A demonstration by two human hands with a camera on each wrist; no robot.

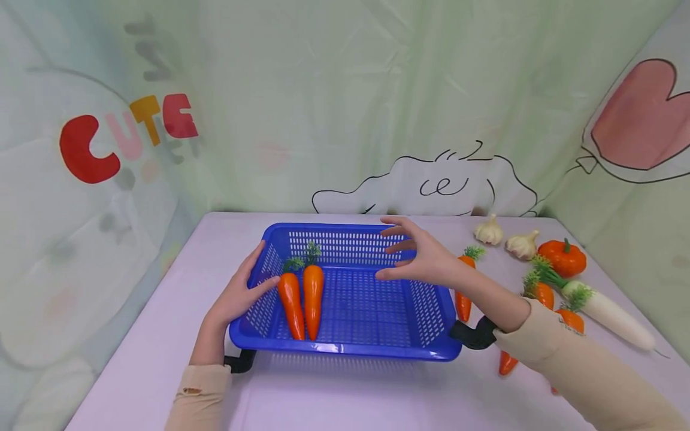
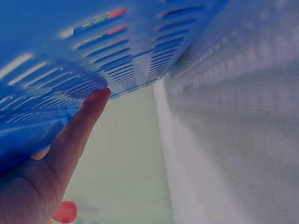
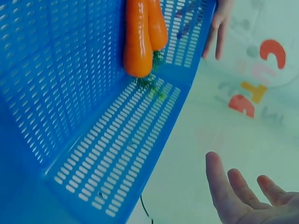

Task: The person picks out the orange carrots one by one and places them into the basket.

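A blue plastic basket (image 1: 345,348) with slotted walls stands in the middle of the head view. Two orange carrots (image 1: 313,302) with green tops lie side by side in its left part. My left hand (image 1: 237,296) grips the basket's left edge, thumb over the rim and fingers along the outside of the wall; a finger (image 2: 77,133) against the slotted wall shows in the left wrist view. Over the basket's right end hovers my right hand (image 1: 426,254), fingers spread and curved, nothing between them. The right wrist view shows its fingertips (image 3: 213,161) apart from the basket.
Right of the basket lie a carrot (image 1: 462,302) and several more, partly hidden behind my right forearm. Two garlic bulbs (image 1: 521,245), a small orange pumpkin (image 1: 562,257) and a white radish (image 1: 609,314) sit farther right on the pale table (image 1: 178,299). A printed curtain (image 1: 302,108) hangs behind.
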